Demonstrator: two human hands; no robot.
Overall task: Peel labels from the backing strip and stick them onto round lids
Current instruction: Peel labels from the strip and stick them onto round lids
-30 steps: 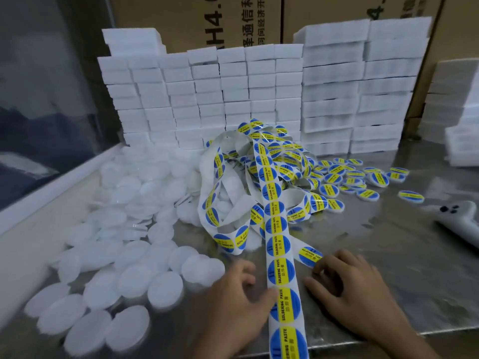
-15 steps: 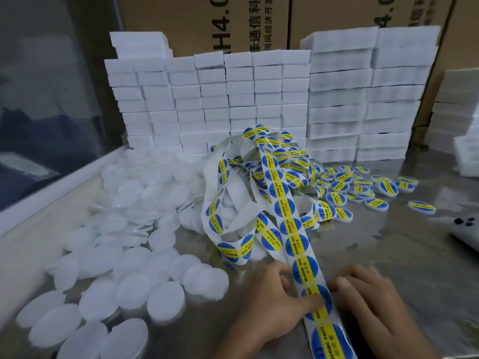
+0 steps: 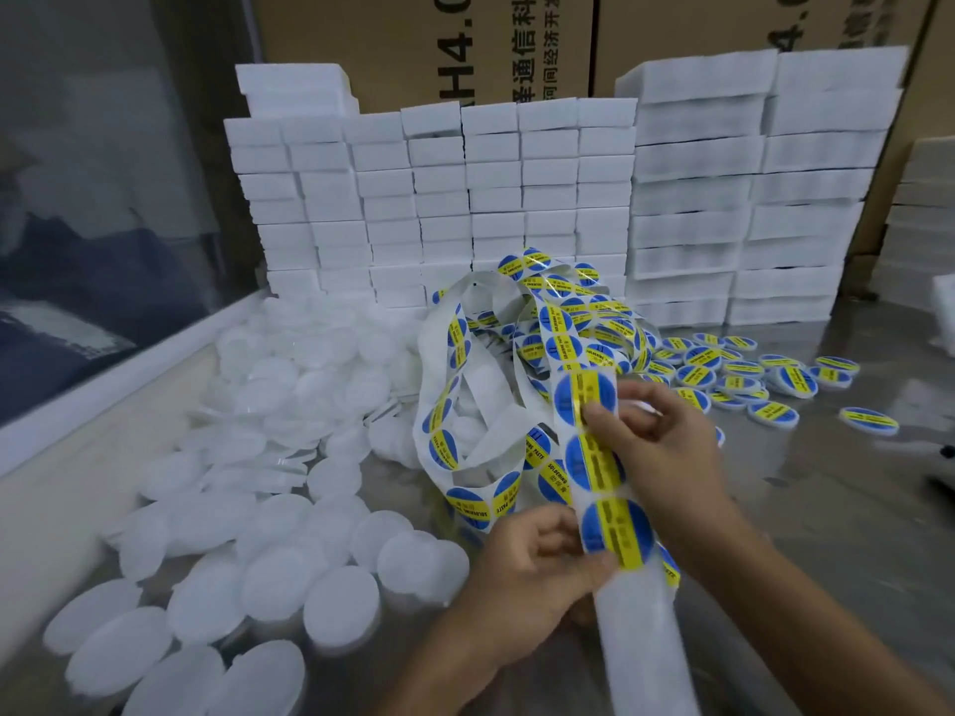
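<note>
A white backing strip (image 3: 633, 627) with round blue-and-yellow labels (image 3: 612, 524) runs from a tangled heap (image 3: 542, 333) toward me, lifted off the table. My left hand (image 3: 532, 565) pinches the strip's edge beside the lowest label. Higher up, my right hand (image 3: 661, 447) pinches the strip, thumb on a label. Below the lowest label the strip is bare. Plain white round lids (image 3: 289, 509) lie in a pile at the left. Labelled lids (image 3: 749, 374) lie scattered at the right.
Stacks of white boxes (image 3: 517, 198) form a wall at the back, with cardboard cartons (image 3: 424, 49) behind. A white ledge (image 3: 103, 385) borders the metal table (image 3: 827, 509) on the left. More white stacks (image 3: 925, 224) stand at the far right.
Both hands rose from the table, lifting the strip with them. The right hand moved up the strip; the left now pinches it lower down.
</note>
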